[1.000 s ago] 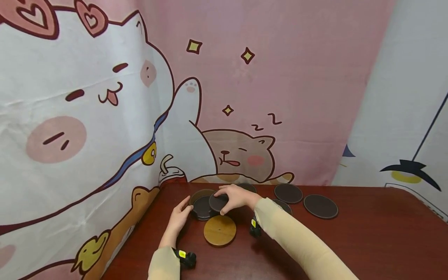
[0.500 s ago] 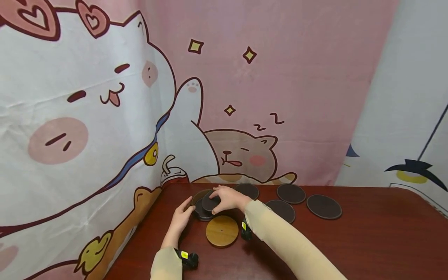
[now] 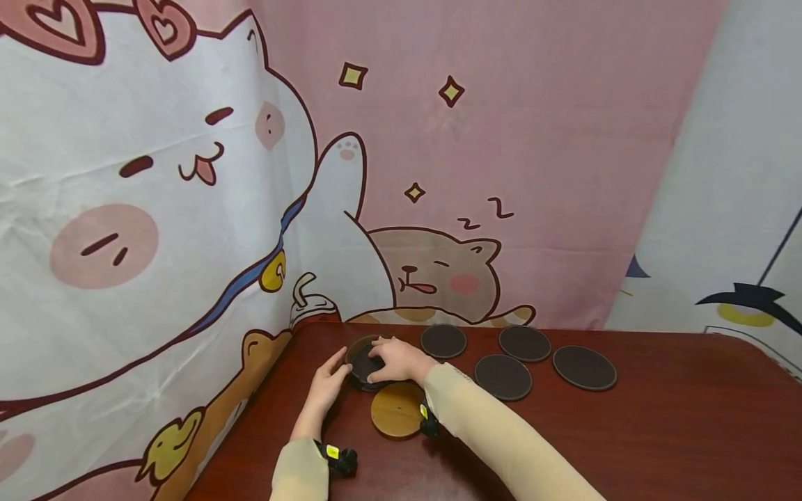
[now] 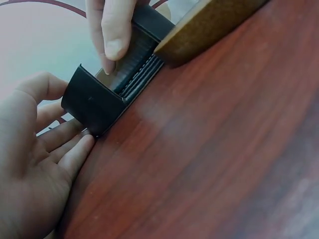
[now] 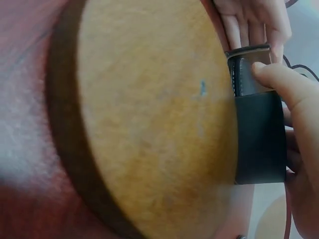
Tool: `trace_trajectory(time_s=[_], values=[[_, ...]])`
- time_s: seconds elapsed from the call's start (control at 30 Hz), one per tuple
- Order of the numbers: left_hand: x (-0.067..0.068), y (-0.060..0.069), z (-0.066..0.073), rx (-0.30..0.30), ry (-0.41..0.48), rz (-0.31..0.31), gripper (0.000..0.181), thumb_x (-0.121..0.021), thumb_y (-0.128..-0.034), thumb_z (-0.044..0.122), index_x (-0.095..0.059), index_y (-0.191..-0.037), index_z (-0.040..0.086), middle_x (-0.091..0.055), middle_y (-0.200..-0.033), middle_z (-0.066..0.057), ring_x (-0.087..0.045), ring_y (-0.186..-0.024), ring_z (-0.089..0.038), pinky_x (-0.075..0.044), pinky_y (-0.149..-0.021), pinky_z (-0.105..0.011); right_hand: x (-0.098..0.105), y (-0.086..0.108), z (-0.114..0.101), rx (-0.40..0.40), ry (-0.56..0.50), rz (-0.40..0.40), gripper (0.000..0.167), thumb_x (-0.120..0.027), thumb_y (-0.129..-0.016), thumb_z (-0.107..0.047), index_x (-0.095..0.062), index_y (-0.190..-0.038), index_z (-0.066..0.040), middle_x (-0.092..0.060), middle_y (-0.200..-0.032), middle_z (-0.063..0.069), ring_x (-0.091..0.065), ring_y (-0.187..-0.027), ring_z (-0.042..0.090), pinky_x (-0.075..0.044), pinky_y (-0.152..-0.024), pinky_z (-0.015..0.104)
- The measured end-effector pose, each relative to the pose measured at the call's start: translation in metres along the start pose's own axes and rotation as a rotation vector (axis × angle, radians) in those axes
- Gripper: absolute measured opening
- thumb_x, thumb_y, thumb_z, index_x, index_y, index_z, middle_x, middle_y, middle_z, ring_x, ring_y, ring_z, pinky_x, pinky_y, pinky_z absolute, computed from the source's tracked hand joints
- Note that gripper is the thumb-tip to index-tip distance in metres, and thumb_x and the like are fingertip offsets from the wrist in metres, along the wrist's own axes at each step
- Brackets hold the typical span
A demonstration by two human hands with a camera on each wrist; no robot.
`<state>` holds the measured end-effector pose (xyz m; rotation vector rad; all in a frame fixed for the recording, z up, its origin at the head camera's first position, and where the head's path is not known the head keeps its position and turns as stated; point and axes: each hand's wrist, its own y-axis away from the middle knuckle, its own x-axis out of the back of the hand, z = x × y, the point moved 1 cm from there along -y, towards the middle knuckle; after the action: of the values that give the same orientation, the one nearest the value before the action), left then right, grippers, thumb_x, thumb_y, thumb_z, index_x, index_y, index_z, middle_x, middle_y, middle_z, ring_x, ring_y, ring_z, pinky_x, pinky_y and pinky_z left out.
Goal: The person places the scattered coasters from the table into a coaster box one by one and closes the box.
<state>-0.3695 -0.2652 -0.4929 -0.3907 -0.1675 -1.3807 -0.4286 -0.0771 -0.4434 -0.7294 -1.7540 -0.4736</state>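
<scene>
Resting the left hand (image 3: 324, 392) against the left wall of the black holder (image 4: 93, 102) on the desk (image 3: 677, 435), with thumb and fingers loosely spread. Reaching down with the right hand (image 3: 399, 361) over the dark round coasters (image 3: 361, 365) in that holder; cannot tell whether pinching one or only touching. Can see a wooden disc (image 3: 395, 412) just in front, and to the right four loose coasters (image 3: 503, 378) lying near one another.

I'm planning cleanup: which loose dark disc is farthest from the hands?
The rightmost dark disc in the head view; the other three loose discs lie to its left, nearer the right hand.
</scene>
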Motion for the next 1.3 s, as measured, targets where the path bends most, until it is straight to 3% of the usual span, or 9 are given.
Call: trace_trajectory(time_s=[0.23, 0.3, 0.47, 0.53, 0.7, 0.83, 1.07, 1.3], values=[[0.001, 0.0, 0.0, -0.009, -0.009, 0.004, 0.051, -0.058, -0.0941, 0.013, -0.048, -0.143, 0.003, -0.048, -0.142, -0.02, -0.04, -0.134, -0.034, -0.033, -0.107, -0.049, 0.004, 0.03, 0.018, 0.055, -0.122, 0.084, 0.056, -0.063, -0.091, -0.045, -0.059, -0.134, -0.011, -0.045, -0.147, 0.009, -0.034, -0.139, 0.023, -0.033, -0.109, 0.041], [0.008, 0.006, 0.01, -0.008, -0.012, -0.003, 0.051, -0.057, -0.0944, 0.01, -0.046, -0.143, -0.001, -0.046, -0.142, -0.023, -0.039, -0.133, -0.037, -0.033, -0.106, -0.05, 0.006, 0.044, 0.026, 0.061, -0.16, 0.107, 0.055, -0.063, -0.091, -0.045, -0.059, -0.134, -0.011, -0.044, -0.147, 0.01, -0.035, -0.139, 0.024, -0.033, -0.109, 0.043], [0.023, 0.01, 0.007, 0.016, -0.04, -0.011, 0.052, -0.056, -0.0955, 0.011, -0.043, -0.144, -0.001, -0.042, -0.145, -0.024, -0.036, -0.135, -0.038, -0.031, -0.108, -0.051, 0.007, 0.087, 0.055, 0.018, -0.246, 0.152, 0.056, -0.066, -0.09, -0.04, -0.057, -0.135, -0.009, -0.042, -0.149, 0.013, -0.036, -0.138, 0.029, -0.034, -0.107, 0.049], [0.026, 0.005, -0.004, 0.026, -0.051, -0.006, 0.053, -0.057, -0.0956, 0.015, -0.044, -0.145, 0.003, -0.042, -0.146, -0.022, -0.034, -0.137, -0.036, -0.029, -0.109, -0.051, 0.007, 0.105, 0.07, -0.002, -0.275, 0.177, 0.057, -0.068, -0.089, -0.038, -0.057, -0.136, -0.007, -0.04, -0.149, 0.016, -0.035, -0.138, 0.032, -0.034, -0.106, 0.053], [0.031, 0.006, -0.002, 0.037, -0.068, -0.017, 0.053, -0.055, -0.096, 0.016, -0.043, -0.146, 0.004, -0.04, -0.147, -0.022, -0.033, -0.137, -0.037, -0.027, -0.11, -0.051, 0.01, 0.144, 0.102, -0.065, -0.311, 0.239, 0.068, -0.074, -0.083, -0.039, -0.053, -0.138, -0.004, -0.034, -0.151, 0.021, -0.027, -0.14, 0.04, -0.021, -0.108, 0.063], [0.033, 0.007, 0.001, 0.04, -0.08, -0.025, 0.053, -0.055, -0.0967, 0.017, -0.042, -0.146, 0.004, -0.038, -0.148, -0.022, -0.032, -0.138, -0.037, -0.027, -0.109, -0.051, 0.009, 0.164, 0.12, -0.134, -0.323, 0.278, 0.08, -0.078, -0.078, -0.046, -0.05, -0.141, -0.005, -0.029, -0.154, 0.021, -0.018, -0.142, 0.042, -0.009, -0.106, 0.07], [0.023, 0.009, 0.003, 0.043, -0.086, -0.057, 0.054, -0.053, -0.0984, 0.021, -0.039, -0.148, 0.005, -0.035, -0.15, -0.022, -0.029, -0.139, -0.038, -0.027, -0.109, -0.051, -0.001, 0.189, 0.138, -0.247, -0.269, 0.254, 0.096, -0.079, -0.071, -0.055, -0.044, -0.146, -0.007, -0.024, -0.155, 0.022, -0.015, -0.143, 0.043, -0.005, -0.105, 0.071], [0.004, 0.007, 0.006, 0.028, -0.061, -0.077, 0.054, -0.053, -0.0977, 0.019, -0.04, -0.148, 0.004, -0.036, -0.15, -0.022, -0.03, -0.138, -0.037, -0.028, -0.109, -0.051, -0.003, 0.21, 0.141, -0.294, -0.241, 0.258, 0.095, -0.077, -0.071, -0.057, -0.045, -0.145, -0.007, -0.026, -0.155, 0.022, -0.016, -0.143, 0.042, -0.001, -0.106, 0.07]])
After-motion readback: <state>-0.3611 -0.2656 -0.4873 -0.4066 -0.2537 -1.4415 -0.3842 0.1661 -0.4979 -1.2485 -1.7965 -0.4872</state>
